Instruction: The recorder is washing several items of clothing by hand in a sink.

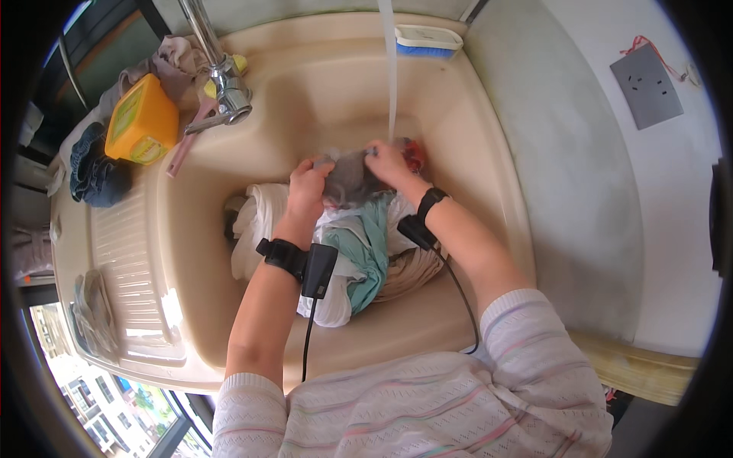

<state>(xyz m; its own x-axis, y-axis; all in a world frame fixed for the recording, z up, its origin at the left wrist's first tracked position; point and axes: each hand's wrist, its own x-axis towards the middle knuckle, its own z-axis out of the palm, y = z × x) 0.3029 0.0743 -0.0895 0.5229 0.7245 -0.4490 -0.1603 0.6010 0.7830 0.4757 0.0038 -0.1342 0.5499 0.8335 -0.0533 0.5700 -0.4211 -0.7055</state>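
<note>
My left hand and my right hand grip a wet grey cloth and hold it spread between them, low in a beige laundry sink. Just beyond my right hand, a stream of water falls into the basin. Red patterned fabric shows beside that hand. Below the grey cloth lies a heap of laundry: white fabric, a green garment and a tan striped piece. Both wrists wear black strapped devices with cables.
A chrome faucet rises at the back left. Near it are a yellow tub, a pink-handled brush and dark blue fabric. A blue-bristled scrub brush sits on the back rim. The ribbed washboard is left, a wall right.
</note>
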